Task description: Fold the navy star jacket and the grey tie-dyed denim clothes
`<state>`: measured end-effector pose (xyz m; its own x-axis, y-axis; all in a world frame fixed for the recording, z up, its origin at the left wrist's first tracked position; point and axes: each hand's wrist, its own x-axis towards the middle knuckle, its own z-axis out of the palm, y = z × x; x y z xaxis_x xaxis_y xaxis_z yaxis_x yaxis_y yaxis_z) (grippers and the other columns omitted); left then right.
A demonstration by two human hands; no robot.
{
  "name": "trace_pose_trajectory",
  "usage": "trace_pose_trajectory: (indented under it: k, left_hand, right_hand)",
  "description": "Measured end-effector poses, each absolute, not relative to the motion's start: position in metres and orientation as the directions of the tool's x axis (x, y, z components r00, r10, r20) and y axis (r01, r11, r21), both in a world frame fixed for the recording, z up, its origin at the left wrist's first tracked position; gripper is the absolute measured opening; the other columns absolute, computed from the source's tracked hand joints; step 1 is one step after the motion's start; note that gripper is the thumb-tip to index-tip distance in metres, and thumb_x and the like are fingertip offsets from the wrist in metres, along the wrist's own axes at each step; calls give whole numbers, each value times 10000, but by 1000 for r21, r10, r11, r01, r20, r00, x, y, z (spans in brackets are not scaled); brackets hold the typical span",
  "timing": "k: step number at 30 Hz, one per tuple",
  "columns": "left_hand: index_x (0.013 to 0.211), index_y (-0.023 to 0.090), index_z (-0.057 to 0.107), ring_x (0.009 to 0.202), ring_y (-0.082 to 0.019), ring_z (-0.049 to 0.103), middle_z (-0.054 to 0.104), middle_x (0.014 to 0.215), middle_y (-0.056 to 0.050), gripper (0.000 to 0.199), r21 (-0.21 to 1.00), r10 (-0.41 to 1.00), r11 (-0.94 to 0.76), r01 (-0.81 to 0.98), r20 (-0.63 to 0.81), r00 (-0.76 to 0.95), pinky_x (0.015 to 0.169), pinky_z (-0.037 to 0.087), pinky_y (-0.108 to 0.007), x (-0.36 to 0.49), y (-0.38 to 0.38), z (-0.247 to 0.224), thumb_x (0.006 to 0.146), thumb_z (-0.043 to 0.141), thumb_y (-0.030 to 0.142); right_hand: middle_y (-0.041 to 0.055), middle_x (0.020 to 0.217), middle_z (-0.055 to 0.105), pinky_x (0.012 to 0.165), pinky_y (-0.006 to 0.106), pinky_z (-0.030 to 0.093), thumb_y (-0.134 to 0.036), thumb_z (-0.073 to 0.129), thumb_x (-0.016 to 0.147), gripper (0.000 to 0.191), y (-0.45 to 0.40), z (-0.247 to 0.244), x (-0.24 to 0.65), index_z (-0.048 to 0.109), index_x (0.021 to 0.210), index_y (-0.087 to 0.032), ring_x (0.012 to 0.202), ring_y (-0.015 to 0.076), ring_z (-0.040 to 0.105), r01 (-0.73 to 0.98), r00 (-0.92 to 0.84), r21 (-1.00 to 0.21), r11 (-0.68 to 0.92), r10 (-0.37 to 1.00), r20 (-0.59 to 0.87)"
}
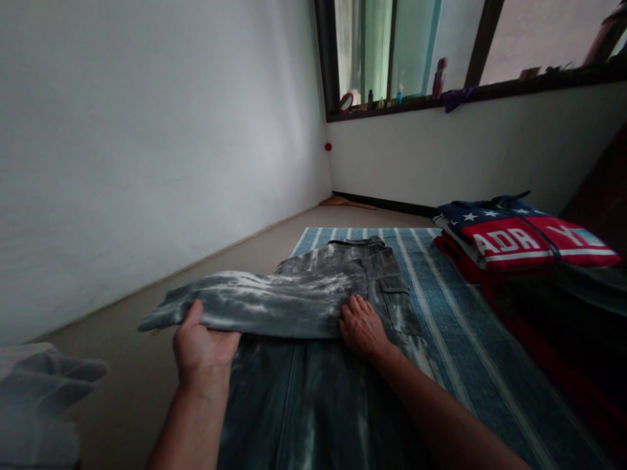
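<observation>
A grey denim jacket (313, 398) with pale tie-dye streaks lies on a blue striped mat, its collar at the far end and a flapped pocket on the right. One sleeve (274, 297) stretches sideways across it, with the cuff end out past the left side. My left hand (203, 339) grips the sleeve near that end, thumb on top and the other fingers hidden beneath the cloth. Where the sleeve lies over the jacket's front, my right hand (361, 326) has its curled fingers closed on the sleeve's lower edge.
Folded clothes, a red and navy top (519, 245) uppermost, are piled on the right of the striped mat (441, 300). Pale sheer cloth (44, 398) is at lower left. A white wall (147, 143) rises on the left. Bottles and a small mirror (346, 102) line the windowsill.
</observation>
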<state>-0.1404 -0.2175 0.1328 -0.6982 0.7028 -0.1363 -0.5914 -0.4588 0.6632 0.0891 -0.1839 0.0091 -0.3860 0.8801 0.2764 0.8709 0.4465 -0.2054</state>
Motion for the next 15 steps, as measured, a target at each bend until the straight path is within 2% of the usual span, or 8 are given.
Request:
trace_pose_trajectory:
  k: [2, 6, 10, 15]
  left_hand:
    - [1020, 103, 634, 1182, -210, 538, 694, 1031, -63, 284, 659, 698, -463, -593, -142, -702, 1115, 292, -459, -144, -220, 128, 958, 410, 264]
    - [1007, 116, 642, 1147, -198, 559, 706, 971, -41, 291, 638, 723, -494, -591, -76, -687, 1121, 280, -450, -149, -223, 129, 955, 397, 263]
    - [983, 115, 642, 1098, -197, 583, 706, 926, -38, 279, 653, 722, -493, -575, -62, -689, 1118, 278, -458, -152, -223, 136, 938, 407, 258]
    - [949, 134, 644, 1009, -184, 607, 708, 900, -29, 232, 690, 669, -473, -548, -124, -733, 1072, 351, -456, -162, -224, 138, 894, 467, 274]
  right_hand:
    - [185, 1225, 550, 1024, 398, 333, -300, 436, 934, 300, -184, 10, 89, 623, 1075, -113, 1234, 299, 421, 870, -388, -210, 446, 883, 265]
    - [202, 1324, 488, 1036, 417, 312, -320, 460, 913, 365, -183, 15, 91, 588, 1172, -97, 1275, 316, 382, 874, -383, -221, 434, 892, 239]
    - [173, 1185, 591, 985, 389, 360, -338, 440, 918, 329, -170, 25, 89, 644, 1059, -123, 1165, 290, 490, 873, -382, -245, 422, 904, 194]
    - [219, 1438, 395, 1055, 422, 293, -403, 476, 906, 526, -148, 26, 80, 519, 1295, -53, 1355, 329, 303, 871, -388, -270, 410, 912, 133]
